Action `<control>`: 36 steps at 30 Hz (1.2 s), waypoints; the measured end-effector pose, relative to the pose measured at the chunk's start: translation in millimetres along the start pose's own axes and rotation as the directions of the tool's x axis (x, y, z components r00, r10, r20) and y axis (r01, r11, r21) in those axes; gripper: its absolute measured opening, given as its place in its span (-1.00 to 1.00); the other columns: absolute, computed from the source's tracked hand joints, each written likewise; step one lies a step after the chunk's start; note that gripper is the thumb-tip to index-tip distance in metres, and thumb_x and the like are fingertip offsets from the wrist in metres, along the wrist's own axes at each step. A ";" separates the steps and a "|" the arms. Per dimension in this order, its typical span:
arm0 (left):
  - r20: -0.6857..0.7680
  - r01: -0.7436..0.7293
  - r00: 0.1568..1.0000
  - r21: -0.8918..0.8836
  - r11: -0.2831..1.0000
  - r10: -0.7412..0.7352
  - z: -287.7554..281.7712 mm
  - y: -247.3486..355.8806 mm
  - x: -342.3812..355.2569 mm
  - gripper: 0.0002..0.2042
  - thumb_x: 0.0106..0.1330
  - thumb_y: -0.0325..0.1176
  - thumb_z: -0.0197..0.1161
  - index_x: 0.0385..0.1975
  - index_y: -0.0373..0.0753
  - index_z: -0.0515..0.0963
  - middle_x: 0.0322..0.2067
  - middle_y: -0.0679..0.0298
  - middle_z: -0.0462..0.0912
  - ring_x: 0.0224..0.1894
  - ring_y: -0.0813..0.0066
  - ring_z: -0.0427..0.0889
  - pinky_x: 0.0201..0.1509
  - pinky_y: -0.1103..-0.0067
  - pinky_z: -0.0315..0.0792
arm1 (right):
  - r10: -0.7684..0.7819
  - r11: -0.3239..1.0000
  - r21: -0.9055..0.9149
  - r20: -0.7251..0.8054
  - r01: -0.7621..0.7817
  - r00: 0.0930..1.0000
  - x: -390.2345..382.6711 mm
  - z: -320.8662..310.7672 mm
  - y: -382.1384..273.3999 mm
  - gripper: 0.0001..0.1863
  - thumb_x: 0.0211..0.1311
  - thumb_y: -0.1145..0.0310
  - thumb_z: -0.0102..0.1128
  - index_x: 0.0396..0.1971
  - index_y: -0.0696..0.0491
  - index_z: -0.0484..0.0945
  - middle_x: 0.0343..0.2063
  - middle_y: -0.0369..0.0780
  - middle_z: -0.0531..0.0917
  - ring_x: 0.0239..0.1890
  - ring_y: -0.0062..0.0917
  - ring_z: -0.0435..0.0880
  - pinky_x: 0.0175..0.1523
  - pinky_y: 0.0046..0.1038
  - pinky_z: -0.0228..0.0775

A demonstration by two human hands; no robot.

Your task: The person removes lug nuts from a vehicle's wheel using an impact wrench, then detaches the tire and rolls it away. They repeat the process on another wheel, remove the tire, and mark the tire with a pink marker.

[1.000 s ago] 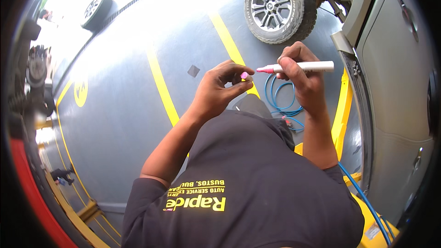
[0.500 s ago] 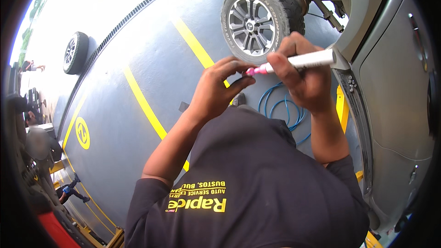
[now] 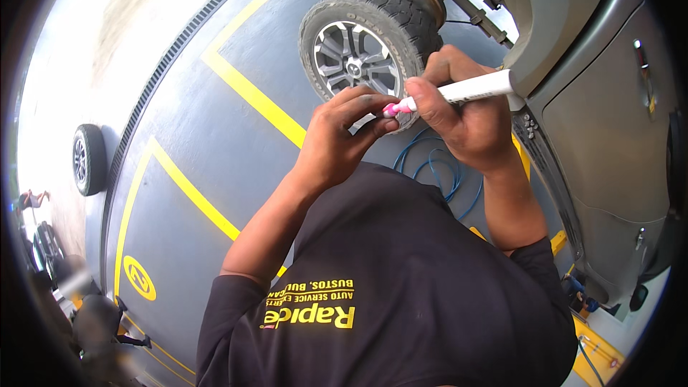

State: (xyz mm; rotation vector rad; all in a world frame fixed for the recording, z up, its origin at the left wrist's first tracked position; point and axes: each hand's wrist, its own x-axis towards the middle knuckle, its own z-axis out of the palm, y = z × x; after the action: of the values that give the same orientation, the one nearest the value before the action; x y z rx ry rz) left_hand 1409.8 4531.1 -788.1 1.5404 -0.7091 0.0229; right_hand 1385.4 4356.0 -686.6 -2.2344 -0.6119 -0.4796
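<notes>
My right hand (image 3: 469,111) is closed round a thick white paint marker (image 3: 476,88), held nearly level with its pink tip pointing left. The tip meets the fingertips of my left hand (image 3: 344,132), which pinches a small piece that looks like a lug nut (image 3: 389,111). Pink colour shows on it, and the fingers hide most of its shape. Just beyond both hands stands a wheel (image 3: 358,50) with a chunky tyre and a black and silver alloy rim. Several small metal nuts (image 3: 529,127) lie on the vehicle's sill at the right.
A grey vehicle (image 3: 602,143) with bare axle parts takes up the right side. Coiled blue hose (image 3: 448,172) lies on the grey floor (image 3: 215,129) beyond my body. Another wheel (image 3: 89,160) stands at the far left by a drain grate (image 3: 172,46). Yellow lift parts (image 3: 598,351) show lower right.
The view has turned, so the wheels and floor lines sit further left. Both hands stay together, with the marker tip still at the left fingertips.
</notes>
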 end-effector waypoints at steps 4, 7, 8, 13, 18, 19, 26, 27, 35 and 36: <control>0.058 -0.061 0.996 -0.046 0.997 0.063 -27.6 -26.8 40.3 -0.77 0.20 -0.41 0.41 -0.15 -0.27 0.66 -0.24 0.20 0.65 -0.18 0.21 0.62 -0.11 0.39 0.50 | 0.090 0.996 0.018 -0.044 -0.089 0.995 36.2 15.9 17.4 -0.72 0.31 0.39 0.28 -0.55 0.13 0.42 -0.69 -0.27 0.53 -0.63 -0.71 0.47 -0.54 -0.53 0.29; 0.104 -0.089 0.990 -0.017 0.996 0.090 -47.3 -39.2 65.5 -0.75 0.21 -0.40 0.40 -0.12 -0.26 0.65 -0.24 0.19 0.63 -0.16 0.18 0.60 -0.10 0.37 0.49 | 0.118 0.993 -0.027 -0.014 -0.118 0.993 67.5 19.4 26.7 -0.72 0.31 0.40 0.27 -0.56 0.13 0.41 -0.70 -0.28 0.49 -0.65 -0.70 0.40 -0.55 -0.52 0.24; 0.104 -0.113 0.988 -0.014 0.993 0.114 -53.1 -44.5 76.4 -0.75 0.22 -0.40 0.38 -0.10 -0.25 0.64 -0.26 0.18 0.62 -0.18 0.15 0.58 -0.11 0.35 0.47 | 0.107 0.994 -0.001 -0.044 -0.108 0.993 77.3 22.9 31.2 -0.71 0.31 0.41 0.27 -0.57 0.13 0.40 -0.71 -0.29 0.47 -0.66 -0.70 0.38 -0.55 -0.52 0.23; 0.156 -0.149 0.975 -0.066 0.987 0.158 -64.6 -50.8 113.9 -0.75 0.24 -0.41 0.36 -0.10 -0.26 0.63 -0.30 0.17 0.59 -0.21 0.13 0.56 -0.14 0.33 0.46 | 0.117 0.992 -0.037 -0.089 -0.121 0.989 109.7 23.0 50.1 -0.69 0.30 0.43 0.25 -0.60 0.13 0.37 -0.73 -0.32 0.42 -0.67 -0.71 0.30 -0.55 -0.51 0.15; 0.167 -0.135 0.974 -0.110 0.985 0.152 -59.1 -58.4 142.9 -0.75 0.25 -0.40 0.36 -0.09 -0.27 0.62 -0.29 0.17 0.59 -0.21 0.13 0.56 -0.12 0.33 0.46 | 0.102 0.993 -0.043 -0.152 -0.110 0.983 121.2 11.5 66.7 -0.70 0.33 0.45 0.24 -0.58 0.15 0.38 -0.67 -0.34 0.35 -0.62 -0.73 0.27 -0.53 -0.53 0.14; 0.169 -0.122 0.975 -0.120 0.985 0.141 -56.5 -58.6 145.4 -0.75 0.24 -0.39 0.36 -0.10 -0.27 0.62 -0.29 0.17 0.60 -0.21 0.13 0.56 -0.12 0.33 0.46 | 0.106 0.992 -0.045 -0.167 -0.115 0.980 121.0 7.5 69.9 -0.74 0.34 0.45 0.21 -0.55 0.14 0.40 -0.63 -0.33 0.38 -0.59 -0.72 0.27 -0.49 -0.54 0.15; 0.175 -0.142 0.971 -0.137 0.980 0.165 -35.7 -46.3 179.3 -0.73 0.23 -0.44 0.39 -0.08 -0.32 0.63 -0.26 0.16 0.64 -0.18 0.25 0.64 -0.10 0.44 0.49 | 0.194 0.980 0.083 -0.248 -0.179 0.949 121.2 -27.2 90.0 -0.79 0.42 0.39 0.10 -0.46 0.10 0.45 -0.56 -0.34 0.43 -0.57 -0.77 0.30 -0.48 -0.64 0.15; 0.181 -0.143 0.970 -0.123 0.982 0.164 -33.9 -44.0 183.2 -0.73 0.23 -0.44 0.39 -0.08 -0.32 0.63 -0.26 0.16 0.64 -0.18 0.26 0.64 -0.10 0.44 0.49 | 0.190 0.981 0.079 -0.250 -0.175 0.949 121.9 -30.2 93.5 -0.79 0.42 0.39 0.10 -0.47 0.09 0.44 -0.56 -0.34 0.43 -0.57 -0.78 0.30 -0.47 -0.64 0.15; 0.150 -0.197 0.966 -0.093 0.976 0.209 -18.4 -35.6 203.1 -0.74 0.24 -0.43 0.38 -0.08 -0.30 0.64 -0.26 0.16 0.65 -0.18 0.26 0.64 -0.09 0.44 0.49 | 0.254 0.949 0.256 -0.272 -0.185 0.928 125.9 -60.0 103.2 -0.78 0.43 0.38 0.06 -0.47 0.08 0.38 -0.57 -0.33 0.42 -0.58 -0.74 0.26 -0.45 -0.58 0.19; 0.151 -0.195 0.966 -0.096 0.976 0.208 -17.0 -36.9 204.3 -0.74 0.24 -0.43 0.38 -0.08 -0.30 0.64 -0.26 0.16 0.65 -0.18 0.26 0.64 -0.08 0.43 0.49 | 0.256 0.937 0.309 -0.281 -0.166 0.925 124.3 -62.9 107.9 -0.78 0.40 0.37 0.12 -0.47 0.11 0.43 -0.55 -0.32 0.46 -0.58 -0.75 0.31 -0.46 -0.60 0.19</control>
State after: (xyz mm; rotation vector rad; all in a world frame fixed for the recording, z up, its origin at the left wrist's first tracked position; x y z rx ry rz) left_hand 1597.0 4459.3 -731.4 1.3989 -0.9820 0.0226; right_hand 1538.0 4278.5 -644.5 -1.8739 -0.2447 -0.5863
